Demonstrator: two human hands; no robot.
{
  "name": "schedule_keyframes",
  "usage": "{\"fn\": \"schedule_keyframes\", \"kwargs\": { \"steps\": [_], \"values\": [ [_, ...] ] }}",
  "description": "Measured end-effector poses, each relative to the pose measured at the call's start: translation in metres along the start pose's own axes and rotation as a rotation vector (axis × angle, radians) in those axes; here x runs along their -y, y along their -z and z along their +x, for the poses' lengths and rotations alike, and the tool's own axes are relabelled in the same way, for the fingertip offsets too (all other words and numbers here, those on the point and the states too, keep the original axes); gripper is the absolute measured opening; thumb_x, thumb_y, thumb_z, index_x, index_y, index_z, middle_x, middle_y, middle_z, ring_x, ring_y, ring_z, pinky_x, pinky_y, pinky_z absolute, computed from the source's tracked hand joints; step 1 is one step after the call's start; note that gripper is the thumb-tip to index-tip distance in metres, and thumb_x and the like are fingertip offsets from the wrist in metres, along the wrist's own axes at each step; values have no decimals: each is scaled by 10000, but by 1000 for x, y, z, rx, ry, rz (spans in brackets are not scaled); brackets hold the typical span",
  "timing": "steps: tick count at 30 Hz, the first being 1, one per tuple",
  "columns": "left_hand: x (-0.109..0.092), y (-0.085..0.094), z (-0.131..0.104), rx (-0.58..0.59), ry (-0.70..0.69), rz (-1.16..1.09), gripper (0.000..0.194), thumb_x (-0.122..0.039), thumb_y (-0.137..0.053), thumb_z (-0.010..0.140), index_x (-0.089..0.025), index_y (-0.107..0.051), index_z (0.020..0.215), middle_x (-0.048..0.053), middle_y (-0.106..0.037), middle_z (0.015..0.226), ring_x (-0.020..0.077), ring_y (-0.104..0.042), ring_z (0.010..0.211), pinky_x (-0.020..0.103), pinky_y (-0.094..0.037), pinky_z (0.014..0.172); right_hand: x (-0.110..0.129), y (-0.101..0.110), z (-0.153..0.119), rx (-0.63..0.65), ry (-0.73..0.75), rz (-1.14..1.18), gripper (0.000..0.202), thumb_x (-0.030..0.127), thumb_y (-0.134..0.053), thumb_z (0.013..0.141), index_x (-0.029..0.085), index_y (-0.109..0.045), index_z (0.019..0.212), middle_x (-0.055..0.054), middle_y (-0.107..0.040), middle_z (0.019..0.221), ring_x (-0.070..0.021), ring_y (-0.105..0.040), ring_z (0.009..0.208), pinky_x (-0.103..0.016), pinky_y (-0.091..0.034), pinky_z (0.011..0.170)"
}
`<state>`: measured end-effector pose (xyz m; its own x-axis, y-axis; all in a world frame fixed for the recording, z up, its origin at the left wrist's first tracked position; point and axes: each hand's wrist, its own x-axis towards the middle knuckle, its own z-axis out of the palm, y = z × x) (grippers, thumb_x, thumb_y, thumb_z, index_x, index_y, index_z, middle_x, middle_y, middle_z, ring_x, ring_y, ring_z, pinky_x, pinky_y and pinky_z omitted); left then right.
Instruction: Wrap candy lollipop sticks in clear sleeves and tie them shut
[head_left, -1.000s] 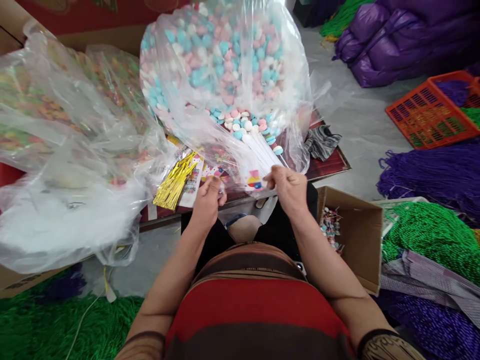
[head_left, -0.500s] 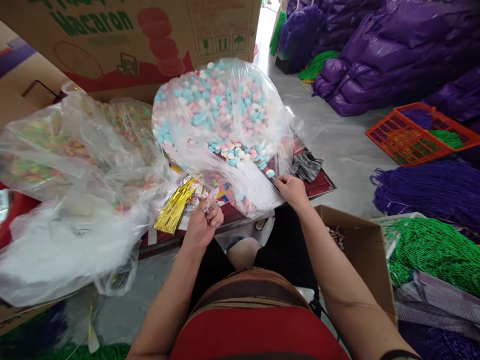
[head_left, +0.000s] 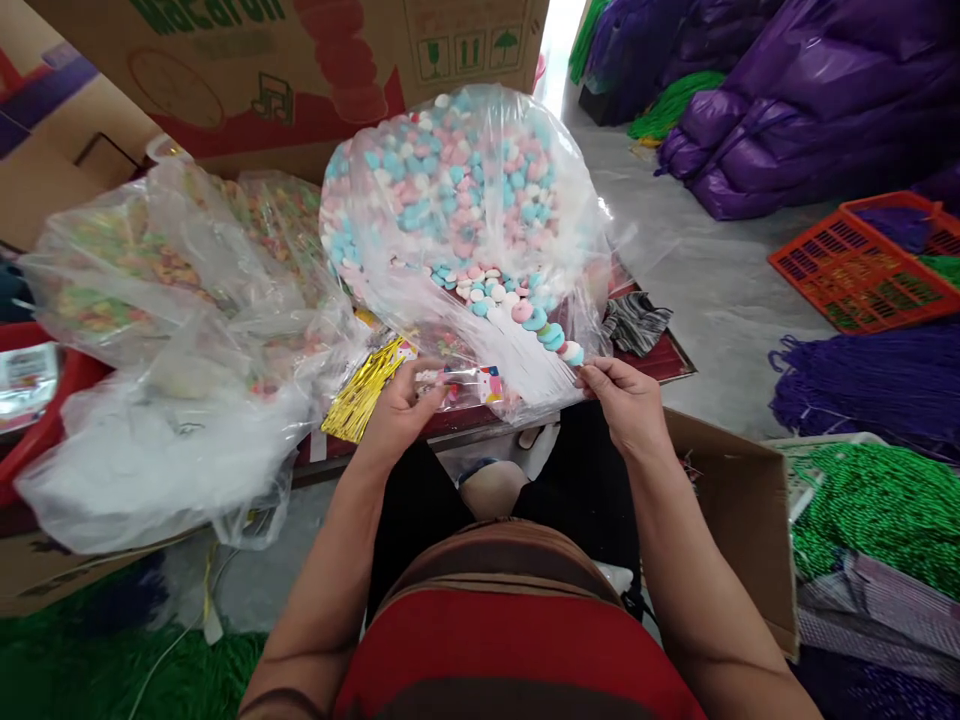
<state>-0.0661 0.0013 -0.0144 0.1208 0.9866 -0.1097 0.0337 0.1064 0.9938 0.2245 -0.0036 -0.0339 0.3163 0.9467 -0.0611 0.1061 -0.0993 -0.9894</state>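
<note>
My right hand (head_left: 619,395) pinches the near end of a skewer of candies (head_left: 551,335), threaded with blue, white, pink and green pieces. The skewer slants up and left over a bundle of white sticks (head_left: 517,350). My left hand (head_left: 401,405) has its thumb and fingers at the left end of a clear printed plastic bag (head_left: 491,384), near the table edge. Beside that hand lie gold twist ties (head_left: 361,395). Behind both hands, a large clear bag of pink, blue and white candies (head_left: 450,190) spills some loose pieces at its opening.
A clear bag of green and orange candies (head_left: 142,270) is at left, with white plastic bags (head_left: 150,470) before it. A cardboard carton (head_left: 337,90) stands behind. At right are dark striped pieces (head_left: 637,322), an open cardboard box (head_left: 739,520), an orange basket (head_left: 862,265) and green strands (head_left: 885,515).
My right hand has lifted the skewer, so more of its candies show. My left hand has moved from a closed curl onto the printed bag, which has shifted right. The view has tilted slightly.
</note>
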Motion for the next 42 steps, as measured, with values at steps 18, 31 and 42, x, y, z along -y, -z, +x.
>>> {"fn": "schedule_keyframes", "kwargs": {
  "steps": [18, 31, 42],
  "values": [
    [-2, -37, 17, -117, -431, 601, 653, -687, -430, 917, -213, -639, 1315, -9, -660, 702, 80, -469, 569, 201, -346, 611, 25, -5, -48, 131, 452, -447, 194, 281, -646, 906, 128, -754, 956, -30, -685, 721, -124, -640, 642, -218, -507, 621],
    [5, -29, 12, 90, -372, 507, 629, -673, -384, 944, -179, -667, 1211, 102, -749, 1073, 161, -732, 895, 315, -615, 785, 67, 2, -57, 354, 535, -577, 244, 203, -487, 993, 129, -671, 851, 8, -641, 707, -63, -582, 605, -139, -430, 574],
    [9, -21, 13, -17, -140, 118, 556, -635, -619, 879, -176, -679, 1188, 70, -743, 1038, 181, -702, 905, 342, -595, 847, 35, -34, -70, 484, 228, -275, 487, 503, -345, 1034, 131, -550, 796, -24, -492, 627, -110, -441, 580, -243, -319, 560]
  ]
}}
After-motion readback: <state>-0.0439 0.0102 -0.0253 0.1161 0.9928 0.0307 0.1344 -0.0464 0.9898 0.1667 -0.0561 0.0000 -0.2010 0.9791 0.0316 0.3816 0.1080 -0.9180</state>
